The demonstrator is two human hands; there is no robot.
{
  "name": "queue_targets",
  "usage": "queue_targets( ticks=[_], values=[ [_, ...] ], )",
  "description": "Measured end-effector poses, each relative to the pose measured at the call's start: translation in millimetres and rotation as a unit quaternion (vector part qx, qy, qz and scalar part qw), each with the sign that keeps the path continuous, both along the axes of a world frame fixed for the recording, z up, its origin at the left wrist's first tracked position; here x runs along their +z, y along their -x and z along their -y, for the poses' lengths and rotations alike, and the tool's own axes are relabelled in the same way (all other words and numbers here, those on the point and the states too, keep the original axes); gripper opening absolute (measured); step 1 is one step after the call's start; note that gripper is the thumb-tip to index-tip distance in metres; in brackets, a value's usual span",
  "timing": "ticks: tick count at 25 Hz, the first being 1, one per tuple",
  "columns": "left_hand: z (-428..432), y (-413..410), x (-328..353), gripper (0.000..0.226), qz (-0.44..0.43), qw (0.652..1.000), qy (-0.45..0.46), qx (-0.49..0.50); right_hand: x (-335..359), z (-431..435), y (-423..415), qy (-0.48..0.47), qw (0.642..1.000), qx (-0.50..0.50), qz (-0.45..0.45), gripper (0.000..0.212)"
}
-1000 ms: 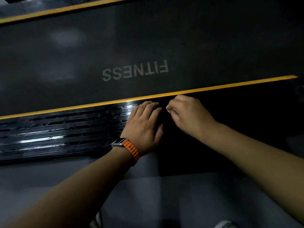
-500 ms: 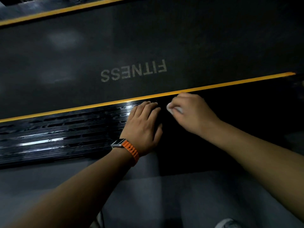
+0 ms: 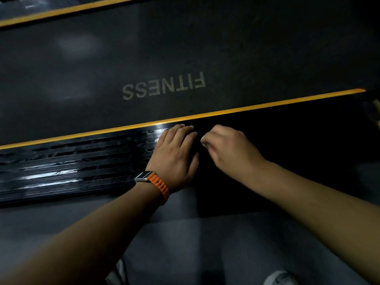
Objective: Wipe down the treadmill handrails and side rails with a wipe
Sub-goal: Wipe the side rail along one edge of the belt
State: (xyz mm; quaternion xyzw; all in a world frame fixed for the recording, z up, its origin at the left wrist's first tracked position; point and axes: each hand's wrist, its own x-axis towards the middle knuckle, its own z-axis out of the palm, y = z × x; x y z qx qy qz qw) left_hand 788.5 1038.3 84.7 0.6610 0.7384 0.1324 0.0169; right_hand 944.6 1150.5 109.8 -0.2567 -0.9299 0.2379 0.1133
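Left hand [image 3: 176, 153] lies flat on the black side rail [image 3: 72, 167], fingers straight, holding nothing. At its 3 o'clock, right hand [image 3: 228, 149] pinches a white wipe [image 3: 204, 140] in curled fingers above the rail. Treadmill belt [image 3: 164, 58] at 12 o'clock.

wipe [image 3: 203, 140] mostly hidden in right hand [image 3: 228, 150], shoe [image 3: 280, 278] cropped

Side rail [image 3: 72, 161]: glossy black ribbed plastic, wet sheen. Belt [image 3: 185, 48]: matt, finely textured rubber. Watch strap [image 3: 160, 185]: ridged orange rubber.
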Motion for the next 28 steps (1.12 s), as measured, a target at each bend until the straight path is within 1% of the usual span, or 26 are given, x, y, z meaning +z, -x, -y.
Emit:
queue_targets(
  ticks=[1,3,4,6,7,8,9,11,12,14,15,16,18,20,22,23,25,28],
  values=[
    [0.0,-0.3,0.2,0.052,0.000,1.000,-0.001,0.000,4.3,-3.3,-0.6,0.006,1.000,0.000,0.003,0.010],
    [0.3,-0.3,1.2,0.052,0.001,1.000,0.002,0.002,13.4,-22.4,-26.5,0.003,0.999,-0.038,-0.005,0.007],
    [0.2,0.3,1.3,0.052,0.002,1.000,0.005,0.004,18.9,-32.4,-46.1,-0.002,0.997,-0.073,0.007,0.007],
    [0.1,0.6,1.1,0.052,0.004,1.000,0.006,0.007,29.8,-45.8,-84.5,0.003,0.988,-0.144,0.060,0.008],
    [0.0,0.2,1.4,0.052,0.004,1.000,0.006,0.006,30.5,-47.7,-94.7,0.005,0.983,-0.165,0.076,0.008],
    [0.4,-0.4,1.3,0.052,0.004,1.000,0.006,0.006,27.3,-44.3,-93.9,-0.002,0.983,-0.167,0.073,0.008],
    [0.5,-0.7,1.3,0.052,0.004,1.000,0.007,0.007,22.0,-35.3,-83.0,-0.007,0.988,-0.147,0.056,0.008],
    [0.0,-0.6,0.7,0.051,0.001,1.000,0.008,0.005,11.2,-9.3,-45.3,-0.001,0.998,-0.062,0.024,0.008],
    [-0.3,-0.3,0.2,0.051,0.000,1.000,0.005,0.003,6.4,2.6,-25.2,-0.003,1.000,-0.022,0.019,0.009],
    [-0.5,0.4,-0.4,0.051,-0.002,1.000,-0.004,0.001,5.3,15.9,0.2,-0.020,0.998,0.032,0.043,0.011],
    [-0.5,0.3,-0.3,0.051,0.000,1.000,-0.007,-0.001,8.8,14.3,-1.1,-0.022,0.998,0.038,0.044,0.012],
    [-0.2,-0.3,-0.1,0.051,0.003,1.000,-0.007,-0.002,11.5,7.8,-12.1,-0.013,0.999,0.022,0.034,0.013],
    [0.5,-0.4,0.1,0.051,0.008,1.000,-0.003,0.001,14.8,-8.6,-52.0,-0.005,0.999,-0.053,0.013,0.009],
    [0.2,0.6,-0.3,0.051,0.010,1.000,0.000,0.003,21.6,-20.8,-95.1,-0.010,0.990,-0.137,0.041,0.012],
    [0.3,0.2,-0.5,0.052,0.012,1.000,0.002,0.006,22.0,-23.0,-112.5,-0.023,0.982,-0.178,0.059,0.012],
    [0.4,0.0,-0.6,0.052,0.013,1.000,0.003,0.006,19.9,-18.8,-106.5,-0.030,0.984,-0.170,0.048,0.011],
    [0.4,0.3,-1.4,0.052,0.016,1.000,0.003,0.005,11.4,-0.6,-75.5,-0.029,0.993,-0.112,0.016,0.010],
    [-0.2,0.5,-2.6,0.052,0.009,1.000,-0.004,0.000,1.8,32.1,-25.7,-0.016,0.999,-0.033,0.007,0.010]
  ],
)
